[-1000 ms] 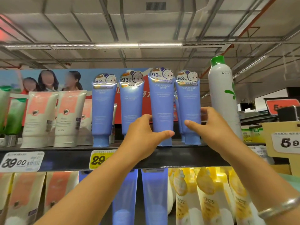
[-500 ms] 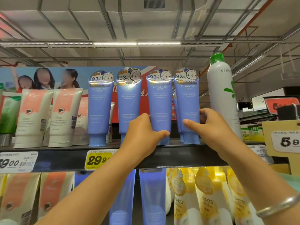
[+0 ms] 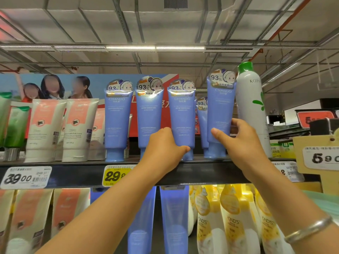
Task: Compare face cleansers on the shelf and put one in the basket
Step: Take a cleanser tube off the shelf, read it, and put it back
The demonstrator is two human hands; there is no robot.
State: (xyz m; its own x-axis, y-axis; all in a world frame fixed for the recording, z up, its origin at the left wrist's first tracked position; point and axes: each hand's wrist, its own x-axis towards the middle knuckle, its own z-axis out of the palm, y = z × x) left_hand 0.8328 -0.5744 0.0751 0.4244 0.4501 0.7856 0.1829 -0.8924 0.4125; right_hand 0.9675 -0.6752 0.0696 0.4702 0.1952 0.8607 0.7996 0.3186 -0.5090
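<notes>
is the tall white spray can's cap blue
No, the white spray can at the right end of the shelf has a green cap.

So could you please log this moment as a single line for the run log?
left hand: grips third blue tube | right hand: grips fourth blue tube, raised above its neighbours | basket: out of view

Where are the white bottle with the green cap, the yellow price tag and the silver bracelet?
white bottle [image 3: 251, 114]: head view, on its body.
yellow price tag [image 3: 114, 176]: head view, on its printed digits.
silver bracelet [image 3: 310, 229]: head view, on the band.
</notes>
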